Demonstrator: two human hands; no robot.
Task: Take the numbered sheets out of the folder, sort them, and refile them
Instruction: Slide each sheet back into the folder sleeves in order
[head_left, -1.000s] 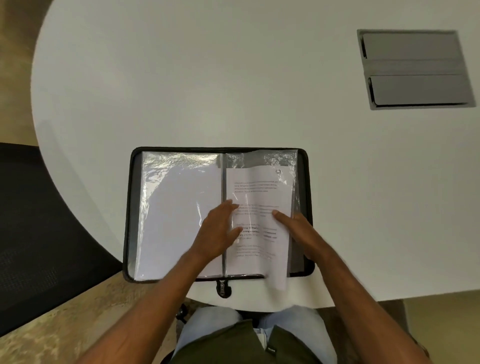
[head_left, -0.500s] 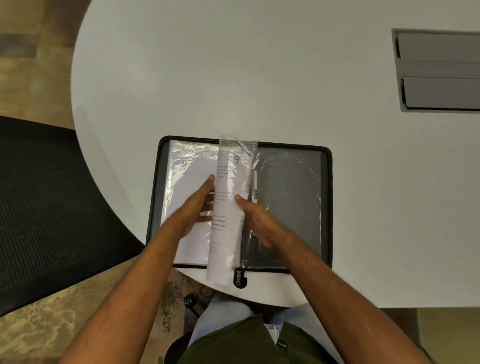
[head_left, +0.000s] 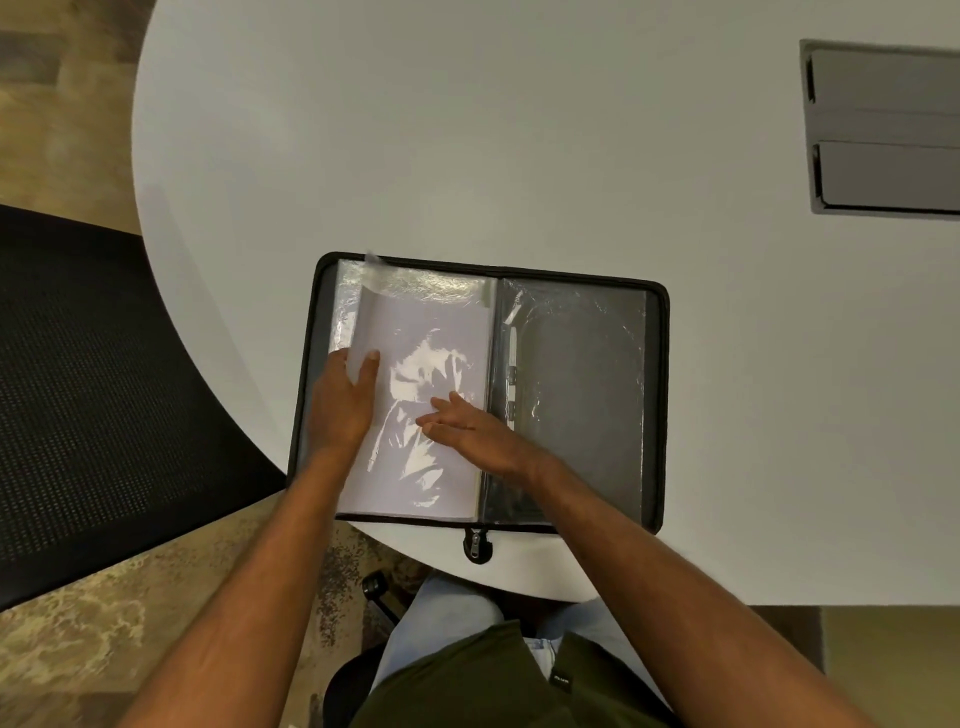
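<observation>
The left hand (head_left: 340, 400) is pinching the sleeve (head_left: 415, 395) edge at nine o'clock; the right hand (head_left: 470, 428) is resting flat, fingers straight. Glossy plastic could slip, creasing the sheet.

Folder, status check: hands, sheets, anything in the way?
Left hand grips the sleeve page edge; right hand flat on it. Folder open, right side empty. Nothing in the way.

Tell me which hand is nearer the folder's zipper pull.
Right. The right hand lies flat on the left page just above the zipper pull; the left hand grips the sleeve edge farther left.
</observation>
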